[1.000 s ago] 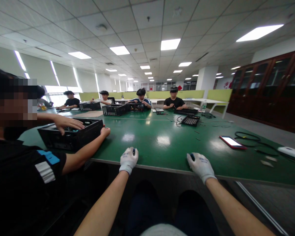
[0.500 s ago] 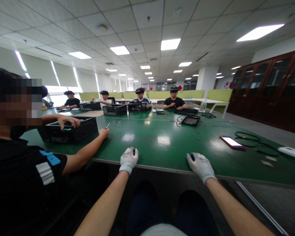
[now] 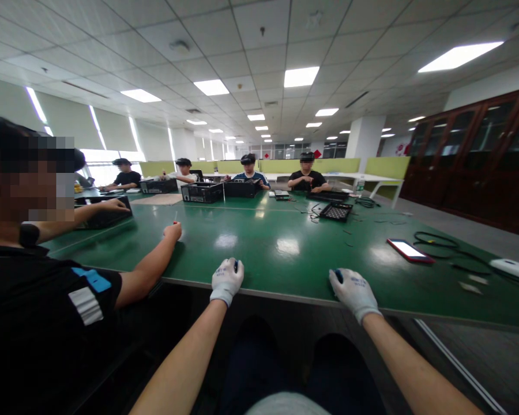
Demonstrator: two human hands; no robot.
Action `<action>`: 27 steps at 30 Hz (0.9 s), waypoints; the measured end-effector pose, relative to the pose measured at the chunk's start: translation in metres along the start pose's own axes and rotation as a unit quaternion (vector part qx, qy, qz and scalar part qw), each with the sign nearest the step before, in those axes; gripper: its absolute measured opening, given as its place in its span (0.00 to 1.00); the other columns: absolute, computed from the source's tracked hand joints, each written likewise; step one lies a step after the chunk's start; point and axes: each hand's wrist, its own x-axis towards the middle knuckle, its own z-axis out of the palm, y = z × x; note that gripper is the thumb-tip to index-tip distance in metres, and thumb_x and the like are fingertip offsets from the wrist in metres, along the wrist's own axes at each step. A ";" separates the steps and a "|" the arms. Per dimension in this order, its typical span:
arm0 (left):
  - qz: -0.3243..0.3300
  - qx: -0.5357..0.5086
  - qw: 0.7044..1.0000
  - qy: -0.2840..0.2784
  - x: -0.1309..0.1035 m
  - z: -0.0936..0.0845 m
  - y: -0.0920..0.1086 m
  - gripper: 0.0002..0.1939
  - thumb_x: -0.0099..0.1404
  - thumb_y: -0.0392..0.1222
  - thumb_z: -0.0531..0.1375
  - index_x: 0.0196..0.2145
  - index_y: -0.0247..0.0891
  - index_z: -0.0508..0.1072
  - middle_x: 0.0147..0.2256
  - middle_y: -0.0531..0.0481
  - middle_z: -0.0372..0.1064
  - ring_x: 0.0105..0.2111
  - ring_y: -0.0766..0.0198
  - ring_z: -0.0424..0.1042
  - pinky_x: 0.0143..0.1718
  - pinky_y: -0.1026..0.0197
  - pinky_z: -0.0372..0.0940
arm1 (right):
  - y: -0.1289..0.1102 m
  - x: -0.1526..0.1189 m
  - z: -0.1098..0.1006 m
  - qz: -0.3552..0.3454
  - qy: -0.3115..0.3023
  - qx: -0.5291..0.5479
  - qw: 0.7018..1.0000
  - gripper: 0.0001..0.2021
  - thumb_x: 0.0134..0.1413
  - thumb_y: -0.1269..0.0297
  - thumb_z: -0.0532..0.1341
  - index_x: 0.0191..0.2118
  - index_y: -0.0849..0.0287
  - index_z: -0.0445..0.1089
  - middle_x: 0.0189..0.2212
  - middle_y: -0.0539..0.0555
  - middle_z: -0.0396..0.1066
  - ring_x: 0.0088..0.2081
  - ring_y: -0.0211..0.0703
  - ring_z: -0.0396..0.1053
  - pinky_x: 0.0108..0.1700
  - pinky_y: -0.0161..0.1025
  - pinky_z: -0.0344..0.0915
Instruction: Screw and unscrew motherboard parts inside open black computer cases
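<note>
My left hand (image 3: 227, 280), in a white glove with blue print on its back, rests at the near edge of the green table (image 3: 259, 236). Its fingers are curled in, and a bit of dark blue shows between thumb and fingers; I cannot tell if that is glove coating or an object. Farther right along the same edge lies my right hand (image 3: 353, 291), gloved alike and also closed, with dark blue at the fingertips. What either hand may hold is hidden. The nearest thing to my right hand is a red-edged phone (image 3: 410, 251) with a lit screen.
At my left sits a co-worker with a screwdriver (image 3: 176, 219) in one hand and the other on a black computer case (image 3: 108, 213). More cases (image 3: 202, 192) stand before people across the table. Rightward lie a black grille panel (image 3: 336, 211), a black cable (image 3: 441, 242) and a white device (image 3: 512, 268).
The co-worker at left has shifted the computer case away and leftward, and the screwdriver hand has moved slightly left. A case across the table is turned differently. My hands stay put.
</note>
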 end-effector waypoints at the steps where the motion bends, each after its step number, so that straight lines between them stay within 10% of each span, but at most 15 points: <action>1: 0.000 0.000 1.000 0.000 0.000 0.000 0.000 0.14 0.74 0.51 0.52 0.36 0.43 0.72 0.38 0.48 0.74 0.39 0.58 0.75 0.39 0.59 0.61 | 0.000 0.000 0.000 -0.001 0.000 0.001 1.000 0.27 0.69 0.44 0.47 0.43 0.58 0.76 0.42 0.62 0.78 0.46 0.54 0.73 0.48 0.45 0.64; 27: 0.007 0.030 0.998 -0.054 0.000 -0.002 -0.001 0.16 0.75 0.53 0.52 0.38 0.42 0.72 0.39 0.47 0.74 0.41 0.57 0.74 0.40 0.59 0.60 | -0.001 -0.003 -0.003 -0.016 -0.037 -0.019 0.999 0.25 0.67 0.46 0.50 0.47 0.61 0.75 0.47 0.65 0.77 0.50 0.59 0.72 0.54 0.49 0.64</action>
